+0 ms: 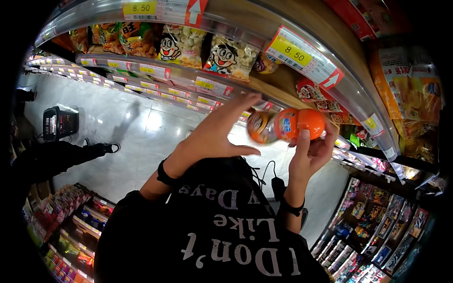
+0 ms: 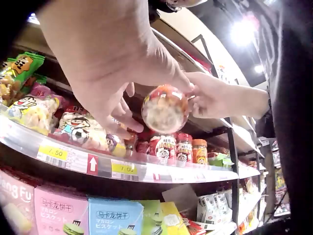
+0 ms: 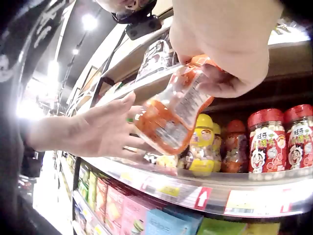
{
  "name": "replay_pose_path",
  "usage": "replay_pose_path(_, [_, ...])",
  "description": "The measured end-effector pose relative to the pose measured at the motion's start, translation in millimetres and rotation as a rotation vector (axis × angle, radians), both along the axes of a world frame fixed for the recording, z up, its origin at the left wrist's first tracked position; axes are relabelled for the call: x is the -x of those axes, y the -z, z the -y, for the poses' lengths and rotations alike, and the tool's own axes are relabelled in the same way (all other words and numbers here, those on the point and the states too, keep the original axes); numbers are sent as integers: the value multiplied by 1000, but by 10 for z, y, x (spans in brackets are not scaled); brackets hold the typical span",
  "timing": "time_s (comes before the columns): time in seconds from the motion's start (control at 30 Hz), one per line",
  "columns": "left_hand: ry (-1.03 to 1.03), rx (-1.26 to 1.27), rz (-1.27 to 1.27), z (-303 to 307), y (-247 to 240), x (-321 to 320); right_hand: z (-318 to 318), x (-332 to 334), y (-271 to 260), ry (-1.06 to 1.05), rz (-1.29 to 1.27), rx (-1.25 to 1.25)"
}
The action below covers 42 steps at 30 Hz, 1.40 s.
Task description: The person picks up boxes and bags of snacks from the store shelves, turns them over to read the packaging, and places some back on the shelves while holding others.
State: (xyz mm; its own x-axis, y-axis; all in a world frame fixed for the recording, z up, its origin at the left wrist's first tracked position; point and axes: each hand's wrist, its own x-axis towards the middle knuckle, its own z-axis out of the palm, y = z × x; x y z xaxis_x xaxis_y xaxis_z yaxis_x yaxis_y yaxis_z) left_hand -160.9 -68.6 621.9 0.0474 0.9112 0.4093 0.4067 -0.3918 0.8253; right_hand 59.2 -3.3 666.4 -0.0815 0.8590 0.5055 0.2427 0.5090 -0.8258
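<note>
A clear plastic snack jar point(image 1: 288, 125) with an orange lid and a waisted body lies tilted in the air before the shelf. My right hand point(image 1: 311, 153) grips it at the lid end, the thumb lying along the orange cap. In the right wrist view, the jar's orange label and a white printed panel point(image 3: 190, 105) show. My left hand point(image 1: 212, 129) is spread beside the jar's base, thumb apart from straight fingers. From the left wrist view, the jar's round bottom point(image 2: 165, 115) faces the camera, with light pieces inside.
Yellow-topped jars point(image 3: 201, 147) and red-lidded jars point(image 3: 266, 142) stand on the shelf behind. Snack bags point(image 1: 181, 47) line it farther left. Boxes of biscuits point(image 2: 115, 215) fill the shelf below. A black basket point(image 1: 60, 123) and another person's leg point(image 1: 71, 153) are in the aisle.
</note>
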Motion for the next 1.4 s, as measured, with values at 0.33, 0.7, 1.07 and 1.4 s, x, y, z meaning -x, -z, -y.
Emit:
replay_pose_path(0.33, [198, 145, 198, 364, -174, -26, 83, 211, 15, -220, -183, 566])
replay_pose_path(0.7, [90, 36, 69, 467, -180, 62, 53, 235, 34, -370, -164, 721])
replay_pose_path(1.07, [-30, -38, -337, 385, -153, 59, -8, 160, -101, -313, 24, 432])
replay_pose_path(1.4, [38, 111, -348, 410, -130, 128, -610, 167, -104, 88, 468, -77])
